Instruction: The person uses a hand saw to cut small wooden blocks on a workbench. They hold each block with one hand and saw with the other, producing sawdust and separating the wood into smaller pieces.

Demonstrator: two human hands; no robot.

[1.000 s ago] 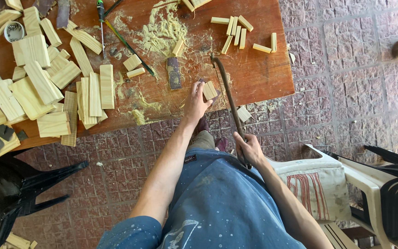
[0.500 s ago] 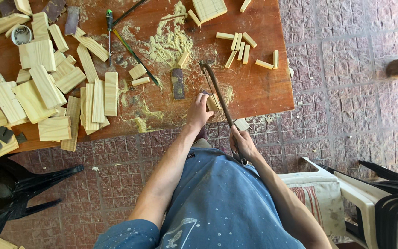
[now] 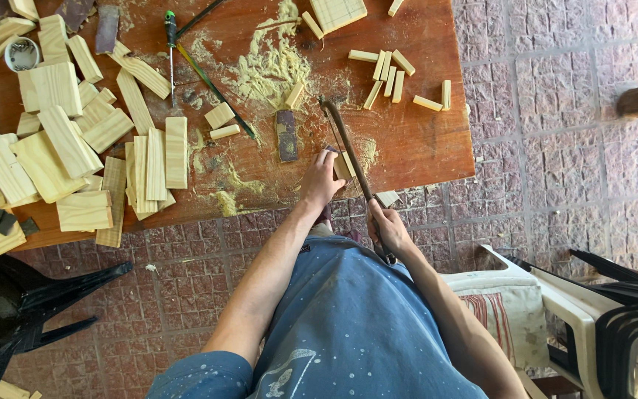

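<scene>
My left hand (image 3: pixel 320 179) presses a small pale wooden block (image 3: pixel 342 165) down at the near edge of the reddish wooden table (image 3: pixel 422 140). My right hand (image 3: pixel 387 227) grips the handle of a thin-framed hand saw (image 3: pixel 345 145), whose blade runs across the block and up over the table. A cut-off piece of wood (image 3: pixel 388 198) lies on the brick floor just below the table edge. Sawdust (image 3: pixel 271 63) is spread over the table behind the saw.
Many pale wood offcuts (image 3: pixel 60 140) are heaped on the table's left, several small sticks (image 3: pixel 391 74) at the right. A green-handled screwdriver (image 3: pixel 170 44), a dark sanding block (image 3: pixel 286 135) and a slatted square (image 3: pixel 338 12) lie there. A black chair (image 3: pixel 16 310) stands left, white stacked chairs (image 3: pixel 599 318) right.
The saw has been pushed forward across the block, its tip now farther over the table. My left hand has stayed on the block. The view has shifted slightly.
</scene>
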